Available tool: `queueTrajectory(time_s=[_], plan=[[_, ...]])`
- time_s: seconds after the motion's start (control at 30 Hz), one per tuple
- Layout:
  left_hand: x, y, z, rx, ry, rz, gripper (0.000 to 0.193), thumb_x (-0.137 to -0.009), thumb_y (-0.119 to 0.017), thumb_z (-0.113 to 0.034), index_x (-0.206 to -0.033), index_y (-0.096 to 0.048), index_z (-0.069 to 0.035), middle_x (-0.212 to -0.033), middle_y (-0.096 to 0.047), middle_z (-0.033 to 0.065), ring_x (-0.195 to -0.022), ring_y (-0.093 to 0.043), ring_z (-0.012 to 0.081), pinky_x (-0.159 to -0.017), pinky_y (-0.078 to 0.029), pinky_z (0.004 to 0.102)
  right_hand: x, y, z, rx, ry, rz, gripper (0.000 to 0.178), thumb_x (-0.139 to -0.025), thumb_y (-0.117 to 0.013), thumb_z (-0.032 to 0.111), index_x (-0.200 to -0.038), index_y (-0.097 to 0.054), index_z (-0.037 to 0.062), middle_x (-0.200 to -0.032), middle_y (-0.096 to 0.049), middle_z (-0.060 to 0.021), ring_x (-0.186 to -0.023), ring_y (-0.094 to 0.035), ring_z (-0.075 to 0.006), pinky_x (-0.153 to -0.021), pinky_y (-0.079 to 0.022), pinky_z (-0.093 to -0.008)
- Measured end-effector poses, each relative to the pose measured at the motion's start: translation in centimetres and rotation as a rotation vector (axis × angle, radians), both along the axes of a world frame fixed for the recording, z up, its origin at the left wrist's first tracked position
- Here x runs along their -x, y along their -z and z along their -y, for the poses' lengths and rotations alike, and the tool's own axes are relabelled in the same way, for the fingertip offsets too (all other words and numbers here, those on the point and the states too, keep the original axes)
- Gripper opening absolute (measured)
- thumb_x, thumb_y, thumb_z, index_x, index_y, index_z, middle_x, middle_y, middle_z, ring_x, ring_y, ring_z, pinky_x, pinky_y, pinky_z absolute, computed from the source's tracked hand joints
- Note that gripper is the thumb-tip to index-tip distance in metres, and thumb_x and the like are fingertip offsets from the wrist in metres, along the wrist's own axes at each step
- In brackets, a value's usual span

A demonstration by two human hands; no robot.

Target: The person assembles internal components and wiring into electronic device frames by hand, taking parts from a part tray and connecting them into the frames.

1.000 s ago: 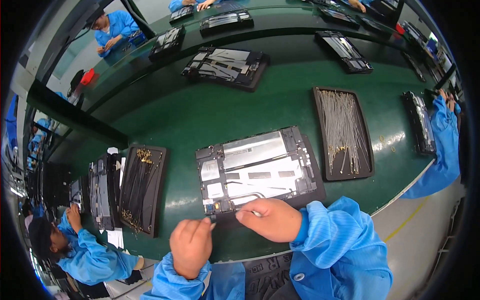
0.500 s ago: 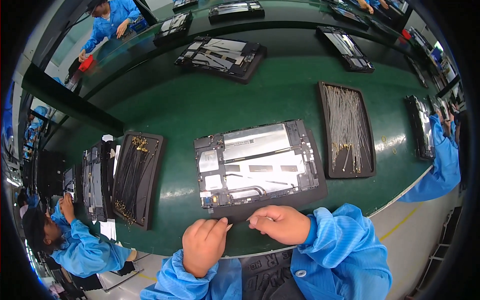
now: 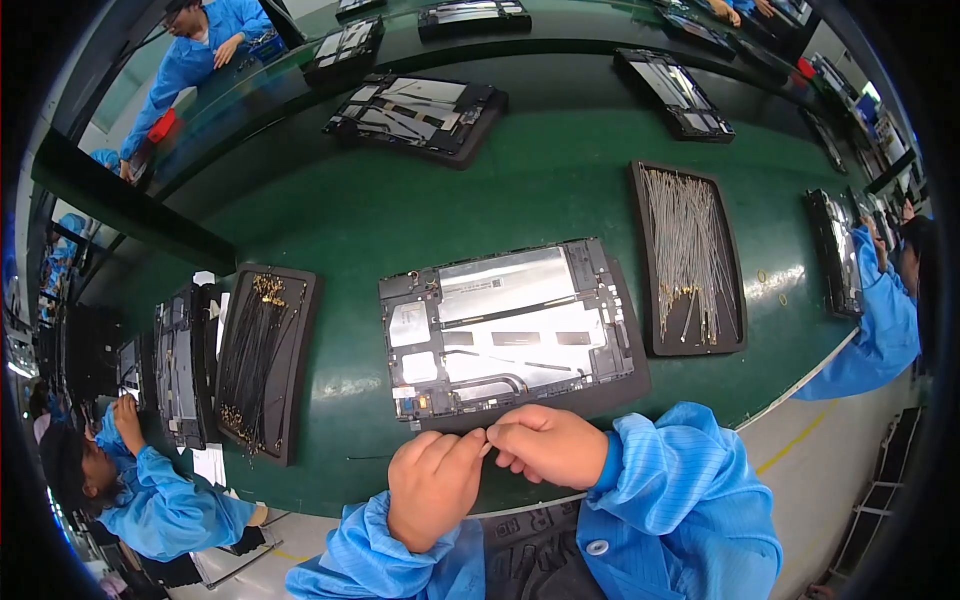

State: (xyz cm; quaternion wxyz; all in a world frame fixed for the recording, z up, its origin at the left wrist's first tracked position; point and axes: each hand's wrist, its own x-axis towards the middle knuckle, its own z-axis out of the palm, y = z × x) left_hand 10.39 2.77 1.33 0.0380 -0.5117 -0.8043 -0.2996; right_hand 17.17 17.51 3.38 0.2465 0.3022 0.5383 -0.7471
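Note:
My left hand (image 3: 434, 488) and my right hand (image 3: 553, 446) meet fingertip to fingertip at the near edge of an opened tablet (image 3: 515, 325). Both are closed in a pinch. From the left hand a thin black cable (image 3: 368, 458) sticks out to the left over the green table. Whatever the right fingertips pinch is too small and covered to make out. The tablet lies flat, its silver battery plates and dark frame facing up, on a dark tray (image 3: 632, 345).
Black cables with gold ends fill a dark tray (image 3: 298, 375) on the left; grey cables fill another tray (image 3: 742, 300) on the right. More opened tablets (image 3: 415, 118) (image 3: 678, 92) lie further back. Co-workers in blue sit at left (image 3: 165, 505) and right (image 3: 880, 330).
My hands have come together, the left moving right and the fingertips now touching. The thin cable end now shows left of my left hand. The view has shifted slightly.

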Motion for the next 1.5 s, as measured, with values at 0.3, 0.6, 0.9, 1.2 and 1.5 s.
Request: queueTrajectory(time_s=[0.3,0.6,0.9,1.2,1.5], plan=[[0.6,1.7,-0.8,0.061,-0.171,-0.033,0.019,-0.063,-0.061,-0.004,-0.081,-0.055,-0.005,-0.081,-0.053,0.0074,-0.086,-0.046,0.0286,-0.078,-0.035,0.0382,2.5,0.9,0.1,-0.314,0.466,-0.476,0.028,-0.084,-0.044,0.024,-0.097,-0.046,-0.0014,-0.08,-0.056,-0.0106,-0.066,-0.052,-0.0123,-0.059,-0.043,-0.0229],[0.7,1.3,-1.4,0.104,-0.171,-0.051,0.017,-0.064,-0.061,-0.005,-0.08,-0.056,-0.005,-0.08,-0.052,0.007,-0.084,-0.047,0.0276,-0.075,-0.035,0.0377,2.3,2.9,-0.1,-0.8,0.35,-0.799,0.021,-0.085,-0.041,0.018,-0.094,-0.041,-0.0003,-0.079,-0.059,-0.0137,-0.074,-0.058,-0.0197,-0.065,-0.045,-0.0281],[0.7,1.3,-1.4,0.113,-0.163,-0.068,0.014,-0.066,-0.059,-0.007,-0.08,-0.056,-0.005,-0.079,-0.052,0.0069,-0.083,-0.047,0.0272,-0.074,-0.035,0.0373,2.5,2.7,-0.2,-0.809,0.267,-0.766,0.019,-0.085,-0.042,0.019,-0.087,-0.046,0.0,-0.075,-0.059,-0.0129,-0.07,-0.059,-0.0223,-0.063,-0.046,-0.0289],[1.0,1.4,-1.6,0.098,-0.152,-0.054,0.014,-0.066,-0.058,-0.007,-0.079,-0.056,-0.005,-0.078,-0.053,0.0067,-0.083,-0.048,0.0269,-0.073,-0.035,0.0367,2.6,2.7,-0.2,-0.731,0.356,-0.759,0.023,-0.082,-0.045,0.023,-0.081,-0.05,0.0009,-0.067,-0.053,-0.0159,-0.062,-0.054,-0.0323,-0.054,-0.042,-0.035],[1.6,1.7,-0.3,0.142,-0.16,-0.047,0.016,-0.064,-0.054,-0.009,-0.079,-0.054,-0.004,-0.082,-0.053,0.0074,-0.087,-0.048,0.0261,-0.074,-0.035,0.0365,4.6,0.8,0.7,-0.973,-0.105,-0.892,0.016,-0.077,-0.048,0.015,-0.07,-0.054,0.0018,-0.066,-0.055,-0.0153,-0.062,-0.053,-0.0324,-0.056,-0.042,-0.0376]])
